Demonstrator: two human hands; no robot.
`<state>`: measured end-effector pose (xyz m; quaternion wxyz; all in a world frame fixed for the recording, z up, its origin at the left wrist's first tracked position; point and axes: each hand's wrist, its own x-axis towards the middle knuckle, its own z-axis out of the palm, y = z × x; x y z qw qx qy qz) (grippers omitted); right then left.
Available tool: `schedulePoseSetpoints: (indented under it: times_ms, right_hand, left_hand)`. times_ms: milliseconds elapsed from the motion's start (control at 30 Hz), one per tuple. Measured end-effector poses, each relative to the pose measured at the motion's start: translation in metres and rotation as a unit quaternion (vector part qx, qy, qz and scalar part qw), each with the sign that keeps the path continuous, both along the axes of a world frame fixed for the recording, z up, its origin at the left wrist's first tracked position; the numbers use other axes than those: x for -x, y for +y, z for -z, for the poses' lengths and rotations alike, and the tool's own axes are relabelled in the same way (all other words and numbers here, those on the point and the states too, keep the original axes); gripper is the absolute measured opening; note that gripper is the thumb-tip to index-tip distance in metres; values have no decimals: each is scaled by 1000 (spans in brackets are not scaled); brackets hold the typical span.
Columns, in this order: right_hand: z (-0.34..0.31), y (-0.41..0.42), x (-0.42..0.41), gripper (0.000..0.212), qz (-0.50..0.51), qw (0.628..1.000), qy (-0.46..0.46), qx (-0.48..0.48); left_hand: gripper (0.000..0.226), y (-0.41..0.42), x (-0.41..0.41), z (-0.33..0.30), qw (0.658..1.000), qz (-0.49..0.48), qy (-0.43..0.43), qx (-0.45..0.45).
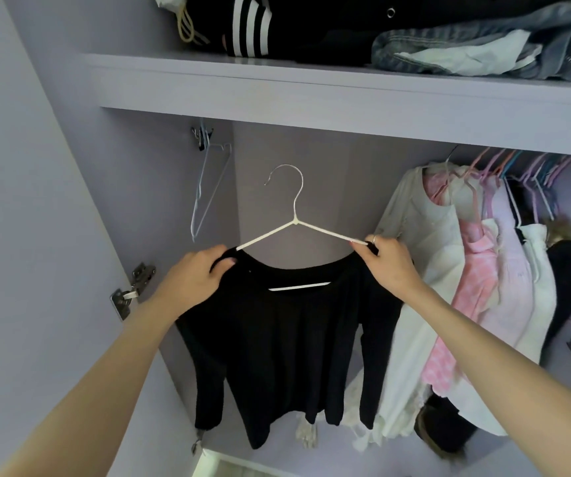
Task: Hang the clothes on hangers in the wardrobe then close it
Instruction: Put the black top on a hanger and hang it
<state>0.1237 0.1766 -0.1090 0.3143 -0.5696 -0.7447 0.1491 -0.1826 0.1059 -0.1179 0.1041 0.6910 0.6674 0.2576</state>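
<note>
A black long-sleeved top [287, 352] hangs on a white wire hanger [294, 218] held up in front of the open lilac wardrobe [53, 166]. The hanger's hook is free, below the shelf and not on the rail. My left hand [194, 277] grips the top's left shoulder over the hanger's end. At the other shoulder, my right hand [387, 259] pinches the black fabric and the hanger's right arm. The collar sits low, so both upper arms of the hanger show bare.
An empty pale blue hanger [208, 187] hangs at the rail's left end. Several white and pink garments [476, 277] hang packed on the right. The shelf [311, 87] above carries folded dark clothes and denim [466, 46]. Door hinges [132, 290] sit on the left wall.
</note>
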Motion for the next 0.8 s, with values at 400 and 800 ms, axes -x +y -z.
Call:
schedulePoseSetpoints:
  times_ms: [400, 800]
  right_hand:
    - [10, -15, -41, 24, -66, 986, -151, -10]
    - [7, -25, -69, 28, 202, 965, -107, 131]
  left_hand:
    - [19, 7, -14, 20, 995, -52, -81, -18]
    - [39, 18, -64, -6, 973, 12, -71, -218]
